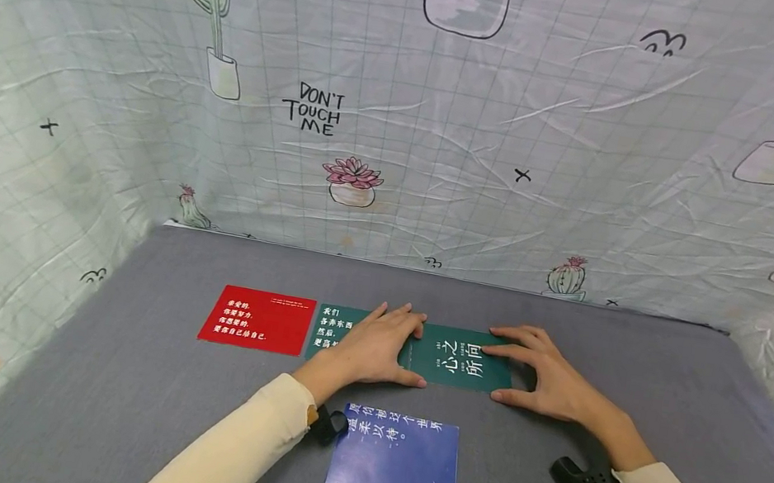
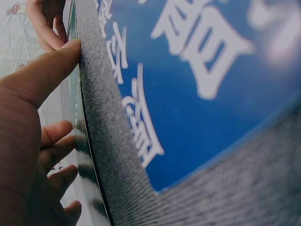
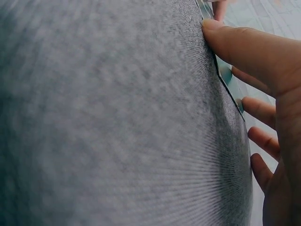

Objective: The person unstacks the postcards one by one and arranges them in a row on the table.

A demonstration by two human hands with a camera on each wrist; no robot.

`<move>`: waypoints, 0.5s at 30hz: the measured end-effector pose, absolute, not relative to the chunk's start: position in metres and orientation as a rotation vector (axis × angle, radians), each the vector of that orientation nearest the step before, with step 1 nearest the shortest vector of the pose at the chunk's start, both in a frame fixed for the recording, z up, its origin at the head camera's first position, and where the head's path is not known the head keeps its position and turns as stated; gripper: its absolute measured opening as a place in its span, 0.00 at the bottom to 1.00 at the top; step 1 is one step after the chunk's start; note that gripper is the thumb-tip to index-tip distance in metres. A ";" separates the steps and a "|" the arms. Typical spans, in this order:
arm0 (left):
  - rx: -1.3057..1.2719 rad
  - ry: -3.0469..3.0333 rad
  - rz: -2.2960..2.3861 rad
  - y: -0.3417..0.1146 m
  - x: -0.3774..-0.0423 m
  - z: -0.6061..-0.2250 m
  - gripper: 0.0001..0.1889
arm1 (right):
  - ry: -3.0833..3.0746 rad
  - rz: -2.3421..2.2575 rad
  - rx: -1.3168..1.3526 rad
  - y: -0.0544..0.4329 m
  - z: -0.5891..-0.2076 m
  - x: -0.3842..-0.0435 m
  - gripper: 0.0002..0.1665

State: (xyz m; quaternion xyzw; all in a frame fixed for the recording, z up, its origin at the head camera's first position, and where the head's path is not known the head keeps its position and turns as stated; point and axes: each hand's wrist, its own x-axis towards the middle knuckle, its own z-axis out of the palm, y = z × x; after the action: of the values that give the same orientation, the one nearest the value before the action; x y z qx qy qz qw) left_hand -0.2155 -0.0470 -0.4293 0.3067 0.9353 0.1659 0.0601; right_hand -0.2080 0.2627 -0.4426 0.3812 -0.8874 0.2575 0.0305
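Two dark green cards with white Chinese characters lie end to end in a row. My left hand [image 1: 380, 349] rests over the left green card [image 1: 326, 334], covering its right part, with fingertips near the far edge and thumb at the near edge. At the right end of the other green card [image 1: 426, 356], my right hand [image 1: 542, 373] spreads its fingers over the card, with its thumb [image 3: 235, 40] at the near edge. Both hands have their fingers loosely extended. A red card [image 1: 256, 322] with white writing lies just left of the green pair.
A blue card [image 1: 397, 477] with white characters and a small moon lies nearer to me, below the row, partly under my left wrist camera [image 1: 329, 427]. A grey cloth [image 1: 130, 403] covers the table. Behind it hangs a cactus-print curtain [image 1: 450, 117].
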 end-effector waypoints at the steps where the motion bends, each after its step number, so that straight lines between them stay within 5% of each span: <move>1: 0.929 2.830 0.504 -0.047 -0.215 -0.429 0.32 | -2.738 0.796 1.173 0.263 -0.442 -0.208 0.34; 15: 0.978 2.808 0.550 -0.048 -0.214 -0.425 0.35 | -2.773 0.777 1.124 0.259 -0.430 -0.203 0.36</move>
State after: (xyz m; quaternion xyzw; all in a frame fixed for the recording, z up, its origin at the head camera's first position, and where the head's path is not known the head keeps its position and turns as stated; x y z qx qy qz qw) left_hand -0.2140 -0.0484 -0.4251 0.3229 0.9270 0.1816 0.0589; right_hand -0.2032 0.2589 -0.4300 0.3636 -0.8967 0.2513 0.0250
